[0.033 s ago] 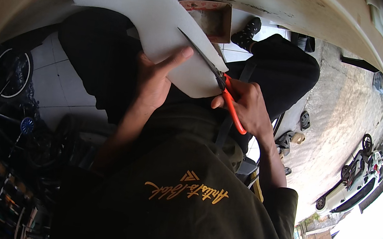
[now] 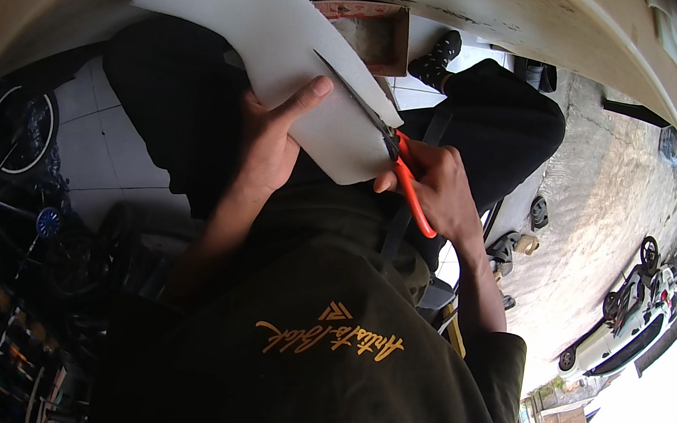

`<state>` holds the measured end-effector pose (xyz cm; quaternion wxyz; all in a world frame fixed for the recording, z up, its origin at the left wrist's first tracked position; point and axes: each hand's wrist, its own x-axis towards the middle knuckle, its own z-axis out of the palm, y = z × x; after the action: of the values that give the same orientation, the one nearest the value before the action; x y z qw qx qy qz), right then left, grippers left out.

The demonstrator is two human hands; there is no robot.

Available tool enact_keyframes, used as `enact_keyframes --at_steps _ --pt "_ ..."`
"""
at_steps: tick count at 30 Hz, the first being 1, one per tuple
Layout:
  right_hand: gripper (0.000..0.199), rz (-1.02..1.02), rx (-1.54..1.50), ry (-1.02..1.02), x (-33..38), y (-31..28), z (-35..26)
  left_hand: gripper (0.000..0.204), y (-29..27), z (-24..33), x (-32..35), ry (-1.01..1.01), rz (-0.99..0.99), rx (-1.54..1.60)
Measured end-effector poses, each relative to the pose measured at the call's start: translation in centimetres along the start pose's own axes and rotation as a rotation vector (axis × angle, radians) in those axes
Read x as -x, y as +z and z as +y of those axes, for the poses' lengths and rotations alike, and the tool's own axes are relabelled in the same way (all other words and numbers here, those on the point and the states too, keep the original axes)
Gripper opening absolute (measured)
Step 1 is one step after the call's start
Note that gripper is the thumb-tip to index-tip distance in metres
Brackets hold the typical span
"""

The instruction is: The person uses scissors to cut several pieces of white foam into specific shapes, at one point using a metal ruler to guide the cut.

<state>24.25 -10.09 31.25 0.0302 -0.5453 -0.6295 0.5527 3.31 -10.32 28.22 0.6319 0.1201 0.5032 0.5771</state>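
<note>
A long, curved white sheet point(image 2: 282, 32), like thin foam or felt, stretches over my lap from the upper left toward my right hand. My left hand point(image 2: 275, 136) pinches its near edge, thumb on top and fingers hidden beneath. In my right hand point(image 2: 438, 187) is a pair of scissors point(image 2: 410, 189) with orange handles and dark blades. One blade lies across the top of the sheet near its right edge, pointing up and left. The other blade is hidden, so I cannot tell how far apart they are.
A curved beige panel point(image 2: 491, 11) arches over the far side. Beneath it sits an open reddish-brown box point(image 2: 394, 45) beside my socked foot point(image 2: 441, 52). A bicycle wheel point(image 2: 21, 129) stands at the left; sandals point(image 2: 503, 249) and a white car point(image 2: 626, 338) are at the right.
The near end of the white sheet has tilted lower toward me, and its upper edge has shifted slightly. My left thumb has slid a little left. The scissors have stayed in place.
</note>
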Motion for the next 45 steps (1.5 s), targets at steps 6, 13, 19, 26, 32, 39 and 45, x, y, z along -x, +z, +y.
enact_keyframes --at_steps 6,13,19,26,32,39,45 --pt "0.058 0.088 0.004 -0.099 -0.2 0.8 0.3 0.031 0.2 -0.4 0.4 0.009 0.005 -0.013" --pt "0.060 0.032 0.040 -0.038 -0.1 0.4 0.0 0.027 0.3 0.0 0.5 0.024 -0.025 -0.047" --pt "0.069 0.049 0.073 -0.071 0.1 0.5 -0.1 0.028 0.1 0.8 0.1 0.010 -0.028 -0.013" --pt "0.072 0.090 0.013 -0.086 -0.1 0.9 -0.3 0.040 -0.2 -0.4 0.6 0.038 -0.072 -0.065" --pt "0.077 0.049 -0.016 0.000 0.2 0.7 -0.7 0.042 -1.0 0.1 0.3 0.032 -0.105 -0.040" --pt "0.084 0.076 0.015 -0.083 0.2 1.2 -0.3 0.046 -0.1 -0.1 0.9 0.083 -0.089 -0.016" --pt "0.081 0.069 -0.003 -0.051 0.2 0.8 -0.6 0.048 -0.4 -0.1 0.8 0.069 -0.066 -0.018"
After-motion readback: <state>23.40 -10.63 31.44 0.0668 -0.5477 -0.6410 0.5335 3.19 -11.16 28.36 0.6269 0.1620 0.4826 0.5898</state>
